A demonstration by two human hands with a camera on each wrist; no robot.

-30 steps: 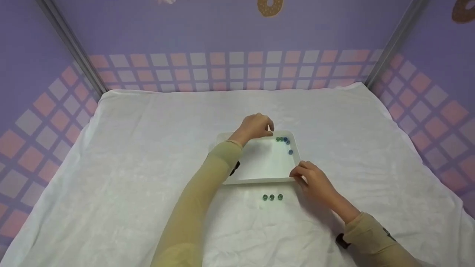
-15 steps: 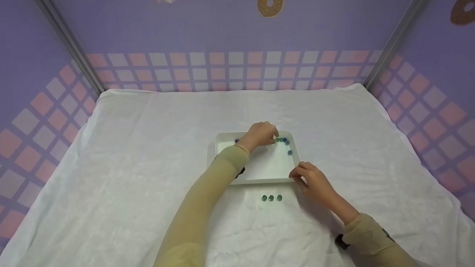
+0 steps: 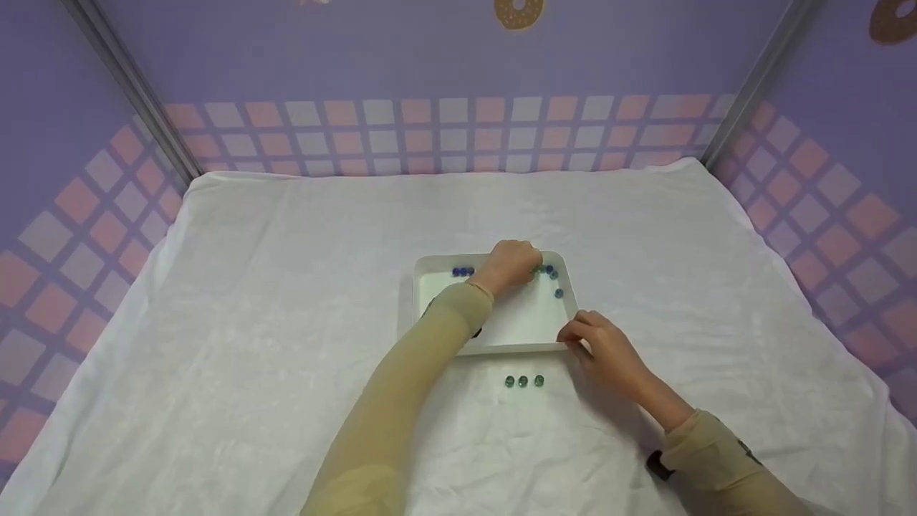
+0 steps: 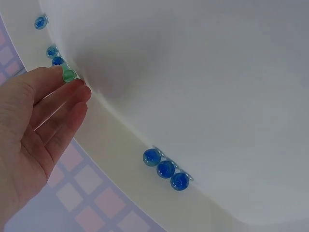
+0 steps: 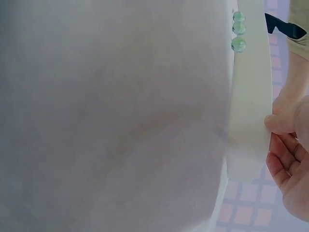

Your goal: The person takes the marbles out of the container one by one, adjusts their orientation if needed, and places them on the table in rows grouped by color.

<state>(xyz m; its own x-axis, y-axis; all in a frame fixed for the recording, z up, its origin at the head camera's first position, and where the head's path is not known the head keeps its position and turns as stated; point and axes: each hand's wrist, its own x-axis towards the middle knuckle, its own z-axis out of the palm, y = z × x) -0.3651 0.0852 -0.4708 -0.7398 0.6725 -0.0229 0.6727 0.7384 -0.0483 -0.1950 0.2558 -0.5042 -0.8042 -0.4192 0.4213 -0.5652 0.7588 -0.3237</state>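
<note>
Three blue marbles point(image 3: 463, 271) line the far wall of a white tray point(image 3: 530, 320) while the left hand point(image 3: 510, 263), its grip narrowed to thumb and fingertips, pinches a green marble point(image 4: 69, 75) just beside blue neighbors point(image 4: 52, 51); a soft touch without sideways nudging should keep them from scattering. At right, the right hand point(image 3: 604, 351) pinches the near corner, best held steady so nothing rolls.

Green marble point(image 4: 69, 75), seemingly pinched, at far wall of shallow white tray point(image 3: 526, 322).
</note>
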